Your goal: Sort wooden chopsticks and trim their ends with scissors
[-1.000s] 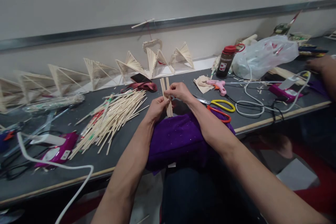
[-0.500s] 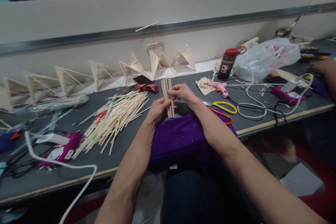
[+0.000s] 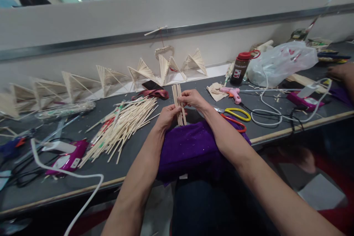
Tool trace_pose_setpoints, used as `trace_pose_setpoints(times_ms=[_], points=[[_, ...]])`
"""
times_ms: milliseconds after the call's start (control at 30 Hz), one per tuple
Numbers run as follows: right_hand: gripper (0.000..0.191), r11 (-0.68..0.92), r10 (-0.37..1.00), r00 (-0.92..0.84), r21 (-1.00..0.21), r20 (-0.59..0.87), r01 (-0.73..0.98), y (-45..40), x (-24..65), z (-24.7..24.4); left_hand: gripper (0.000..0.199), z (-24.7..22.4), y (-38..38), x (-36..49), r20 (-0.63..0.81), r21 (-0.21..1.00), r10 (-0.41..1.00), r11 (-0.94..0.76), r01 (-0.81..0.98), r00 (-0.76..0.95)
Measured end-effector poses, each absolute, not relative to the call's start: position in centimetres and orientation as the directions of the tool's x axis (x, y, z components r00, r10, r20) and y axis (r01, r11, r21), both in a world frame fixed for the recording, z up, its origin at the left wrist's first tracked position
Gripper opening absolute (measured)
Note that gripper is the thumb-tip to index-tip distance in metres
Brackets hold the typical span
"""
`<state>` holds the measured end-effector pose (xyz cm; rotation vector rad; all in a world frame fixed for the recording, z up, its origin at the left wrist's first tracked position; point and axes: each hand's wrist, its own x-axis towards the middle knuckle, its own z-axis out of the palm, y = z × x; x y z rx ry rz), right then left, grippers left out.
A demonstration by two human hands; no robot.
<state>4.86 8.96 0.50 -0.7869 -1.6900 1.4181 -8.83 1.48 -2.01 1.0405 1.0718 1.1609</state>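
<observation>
Several thin wooden sticks (image 3: 181,117) stand side by side over the dark table, their lower ends at the edge of a purple cloth (image 3: 188,143). My left hand (image 3: 169,115) is closed on them from the left, thumb across the front. Higher up on the right side, my right hand (image 3: 191,99) pinches the same sticks with its fingertips. A large loose pile of sticks (image 3: 124,127) lies to the left of my hands. Yellow- and red-handled scissors (image 3: 238,114) and a pink glue gun (image 3: 233,93) lie to the right.
Fan-shaped stick structures (image 3: 110,77) line the wall. A red-capped bottle (image 3: 240,67) stands beside a plastic bag (image 3: 279,62). Magenta power strips (image 3: 66,158) with white cables lie at both sides. Another person's hand (image 3: 340,70) is at the far right.
The view has shifted slightly, so the scene sits a little lower and further right. Both hands keep hold of the sticks, whose tops look a little more spread.
</observation>
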Motion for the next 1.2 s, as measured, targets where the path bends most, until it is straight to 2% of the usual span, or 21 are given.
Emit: trace_pose_setpoints(times_ms=[567, 733, 833, 1000, 1200], points=[[0.017, 0.190, 0.851, -0.491, -0.981, 0.185, -0.042, 8.8, 4.9, 0.7, 0.041, -2.1, 1.5, -8.9, -0.077, 0.984, 0.994, 0.088, -0.152, 0.076], [0.018, 0.286, 0.826, -0.479, -0.953, 0.297, -0.098, 8.8, 4.8, 0.6, 0.042, -2.1, 1.5, -8.9, 0.010, 0.991, 0.997, 0.000, -0.131, 0.075], [0.018, 0.310, 0.813, -0.465, -0.937, 0.350, -0.163, 8.5, 4.7, 0.8, 0.042, -2.1, 1.4, -9.0, 0.069, 0.996, 0.996, -0.066, -0.061, 0.052], [0.019, 0.312, 0.815, -0.455, -0.933, 0.359, -0.177, 8.1, 4.7, 1.4, 0.040, -1.6, 1.2, -8.6, 0.136, 0.989, 0.991, -0.135, 0.054, -0.007], [0.019, 0.281, 0.832, -0.450, -0.946, 0.323, -0.160, 8.4, 4.8, 1.2, 0.040, -1.1, 1.0, -8.3, 0.105, 0.994, 0.994, -0.105, 0.038, 0.008]])
